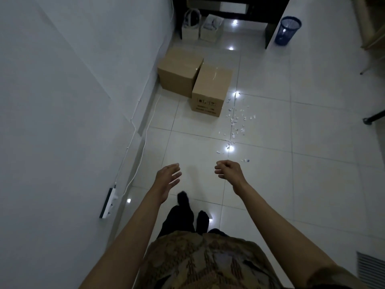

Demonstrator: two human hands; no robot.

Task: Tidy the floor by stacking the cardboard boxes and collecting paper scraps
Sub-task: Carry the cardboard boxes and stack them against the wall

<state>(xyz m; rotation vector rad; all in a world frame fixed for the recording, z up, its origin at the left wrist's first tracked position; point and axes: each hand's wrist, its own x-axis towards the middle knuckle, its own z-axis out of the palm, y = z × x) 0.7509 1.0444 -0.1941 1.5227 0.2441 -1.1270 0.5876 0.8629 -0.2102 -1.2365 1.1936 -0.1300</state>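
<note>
Two closed cardboard boxes stand side by side on the tiled floor ahead. The far box (179, 68) sits against the left wall; the near box (210, 88), with black print on its front, touches it at an angle. Several small white paper scraps (237, 122) lie scattered to the right of the near box and trail toward me. My left hand (167, 179) is raised in front of me with straight fingers, holding nothing. My right hand (228, 170) is beside it with fingers curled, also holding nothing. Both hands are well short of the boxes.
A blue mesh wastebasket (287, 30) stands at the far right beside a dark desk leg (270, 32). Two white bags (200, 26) sit under the desk. A white power strip (108, 202) and cable run along the left wall. A chair base (373, 118) pokes in at right.
</note>
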